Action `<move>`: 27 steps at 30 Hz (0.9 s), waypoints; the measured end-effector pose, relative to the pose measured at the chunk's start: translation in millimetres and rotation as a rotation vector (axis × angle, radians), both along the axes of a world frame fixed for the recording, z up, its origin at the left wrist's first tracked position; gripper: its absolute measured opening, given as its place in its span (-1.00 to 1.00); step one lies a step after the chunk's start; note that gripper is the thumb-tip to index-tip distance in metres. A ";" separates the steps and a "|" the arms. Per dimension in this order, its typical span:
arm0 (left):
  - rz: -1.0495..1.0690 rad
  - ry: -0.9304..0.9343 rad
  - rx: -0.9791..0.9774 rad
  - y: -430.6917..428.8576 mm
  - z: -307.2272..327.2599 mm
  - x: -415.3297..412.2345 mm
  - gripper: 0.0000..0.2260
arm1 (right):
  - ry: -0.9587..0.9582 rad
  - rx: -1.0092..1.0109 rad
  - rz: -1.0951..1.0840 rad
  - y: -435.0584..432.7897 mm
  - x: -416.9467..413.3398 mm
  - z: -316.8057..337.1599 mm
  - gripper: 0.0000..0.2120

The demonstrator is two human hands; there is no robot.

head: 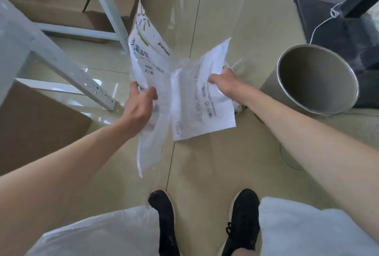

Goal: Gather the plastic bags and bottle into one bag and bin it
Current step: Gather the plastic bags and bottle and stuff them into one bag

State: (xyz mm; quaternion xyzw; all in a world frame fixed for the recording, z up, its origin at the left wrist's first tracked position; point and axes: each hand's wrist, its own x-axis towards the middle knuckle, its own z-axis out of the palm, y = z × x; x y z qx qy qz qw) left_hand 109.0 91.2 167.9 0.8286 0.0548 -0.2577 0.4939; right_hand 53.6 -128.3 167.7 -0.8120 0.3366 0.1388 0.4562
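Note:
I hold printed white plastic bags in front of me above the floor. My left hand (pixel 141 102) grips a long bag with dark lettering (pixel 146 57) that stands up and hangs down past my fist. My right hand (pixel 222 82) grips a second white bag (pixel 196 102) with grey print, spread flat. A large clear plastic sheet (pixel 184 9) rises behind both. Under the right bag, a bottle (pixel 240 109) pokes out near my wrist, mostly hidden. The round grey bin (pixel 315 79) lies open-mouthed to the right of my right hand.
White metal shelf legs (pixel 96 91) and cardboard boxes (pixel 37 124) stand at the left. A dark mat and a black post with a white cord (pixel 332 14) are at the back right. My two black shoes (pixel 205 223) stand on the glossy beige tiled floor.

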 end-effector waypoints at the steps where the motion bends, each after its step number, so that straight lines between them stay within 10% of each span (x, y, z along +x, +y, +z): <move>1: 0.043 0.055 -0.009 1.8 8.4 0.2 -0.74 | -0.058 -0.074 0.091 16.3 0.5 15.2 -0.78; 6: 0.149 0.441 -0.237 15.6 41.8 3.0 -0.81 | -0.241 0.042 0.554 97.2 -19.0 33.1 -0.54; 11: 0.223 0.590 -0.477 37.9 44.9 20.0 -0.49 | -0.095 0.415 0.520 134.7 -46.3 27.1 -0.36; 24: 0.179 0.549 0.034 46.3 17.7 9.8 -0.94 | 0.052 0.303 0.766 144.8 -59.7 2.5 -0.37; 27: 0.395 0.401 0.115 45.7 1.6 17.8 -0.61 | -0.026 0.245 0.902 150.7 -61.7 -11.9 -0.27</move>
